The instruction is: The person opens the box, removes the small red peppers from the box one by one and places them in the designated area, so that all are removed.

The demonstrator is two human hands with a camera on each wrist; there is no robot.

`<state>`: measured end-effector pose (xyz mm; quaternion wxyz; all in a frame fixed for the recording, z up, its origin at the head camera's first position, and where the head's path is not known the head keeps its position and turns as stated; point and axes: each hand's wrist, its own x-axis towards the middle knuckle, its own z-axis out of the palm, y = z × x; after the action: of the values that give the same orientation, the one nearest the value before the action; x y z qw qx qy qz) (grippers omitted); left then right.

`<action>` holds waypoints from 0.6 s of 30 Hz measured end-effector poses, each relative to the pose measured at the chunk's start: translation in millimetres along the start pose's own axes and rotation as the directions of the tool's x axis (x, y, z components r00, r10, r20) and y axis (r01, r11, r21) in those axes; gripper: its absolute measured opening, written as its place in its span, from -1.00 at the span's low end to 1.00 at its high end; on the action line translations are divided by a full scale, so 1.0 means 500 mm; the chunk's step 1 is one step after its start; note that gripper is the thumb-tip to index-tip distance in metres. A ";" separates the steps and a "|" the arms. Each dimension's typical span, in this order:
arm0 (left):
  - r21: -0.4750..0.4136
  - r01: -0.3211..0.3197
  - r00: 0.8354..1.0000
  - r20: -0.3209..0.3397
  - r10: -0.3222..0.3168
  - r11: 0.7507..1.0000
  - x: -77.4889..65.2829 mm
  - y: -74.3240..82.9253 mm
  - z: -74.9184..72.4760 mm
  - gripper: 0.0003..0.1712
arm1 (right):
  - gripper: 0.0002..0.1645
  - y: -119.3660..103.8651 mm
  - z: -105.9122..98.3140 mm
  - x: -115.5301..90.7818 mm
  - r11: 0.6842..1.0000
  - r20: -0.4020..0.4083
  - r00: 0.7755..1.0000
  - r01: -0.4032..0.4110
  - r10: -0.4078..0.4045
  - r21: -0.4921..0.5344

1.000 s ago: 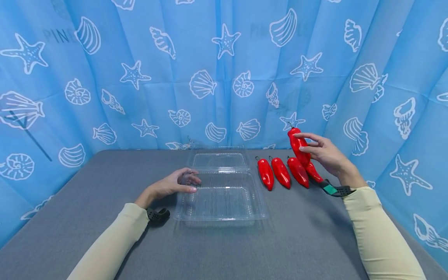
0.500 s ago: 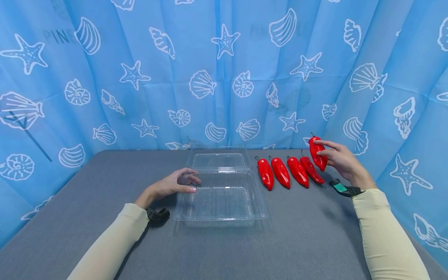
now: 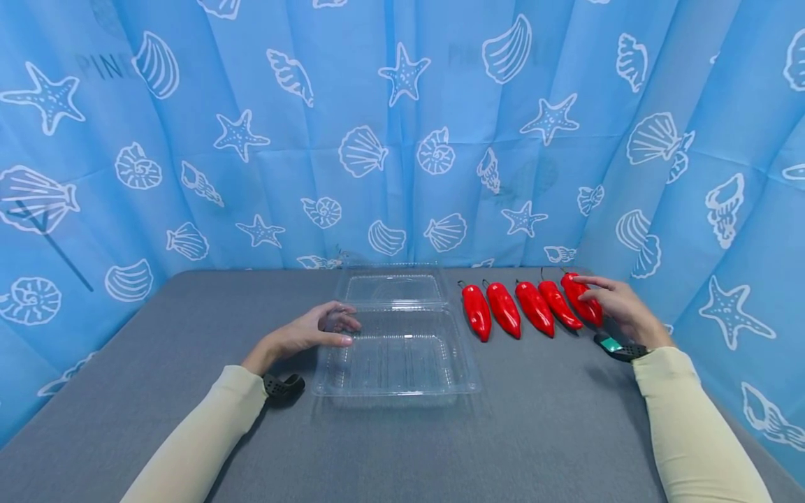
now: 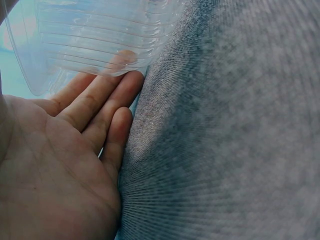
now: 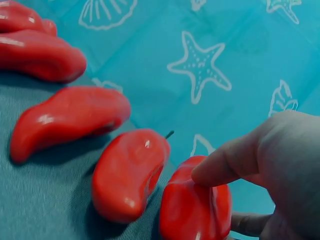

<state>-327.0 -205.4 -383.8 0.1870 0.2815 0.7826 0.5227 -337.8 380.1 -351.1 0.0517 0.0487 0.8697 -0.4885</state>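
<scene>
A red pepper point(image 3: 581, 305) lies at the right end of a row, with its tip toward me. My right hand point(image 3: 621, 311) pinches it from the right side. In the right wrist view, the thumb and a finger are on either side of that pepper point(image 5: 186, 212). My left hand point(image 3: 306, 331) is at the left wall of a clear plastic clamshell container point(image 3: 396, 395), its fingers relaxed and gently bent. The left wrist view shows the fingertips against or behind the ribbed wall of the container point(image 4: 95, 40); whether they press on it, I cannot tell.
More red peppers lie side by side left of the held one, including the leftmost pepper point(image 3: 476, 313). The container's lid point(image 3: 395, 286) is folded back behind its base. A blue shell-print curtain point(image 3: 402, 175) hangs behind the grey table point(image 3: 402, 454).
My right hand has carried its pepper rightward, past the others, then down to the end of the row. My left hand and the container have stayed still.
</scene>
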 end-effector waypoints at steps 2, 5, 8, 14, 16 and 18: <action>0.000 -0.001 1.000 0.000 0.001 1.000 0.000 0.000 0.000 -0.05 | -0.25 0.007 0.000 0.001 1.000 0.015 1.000 -0.010 0.010 -0.021; 0.000 -0.002 1.000 0.001 0.002 1.000 0.001 0.000 -0.001 -0.06 | -0.25 0.011 0.000 0.002 0.999 0.039 0.999 -0.021 0.022 -0.045; -0.002 -0.002 1.000 0.002 0.002 1.000 0.001 0.000 0.000 -0.06 | -0.24 0.012 0.001 0.003 0.998 0.060 0.998 -0.022 0.025 -0.057; -0.007 0.000 1.000 0.001 0.000 1.000 0.001 -0.002 0.000 -0.06 | -0.26 0.012 0.005 0.004 0.997 0.075 0.997 -0.009 0.015 -0.078; -0.007 0.001 1.000 0.001 -0.001 1.000 0.001 -0.003 -0.001 -0.06 | -0.26 0.011 0.006 0.004 0.997 0.077 0.997 -0.009 0.015 -0.079; -0.005 0.000 1.000 0.001 0.000 1.000 0.001 -0.003 -0.001 -0.07 | -0.26 0.009 0.006 0.005 0.997 0.079 0.997 -0.011 0.017 -0.080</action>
<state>-328.2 -205.9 -385.0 0.1883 0.2813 0.7811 0.5247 -339.4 379.8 -357.0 0.0916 0.0332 0.8852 -0.4549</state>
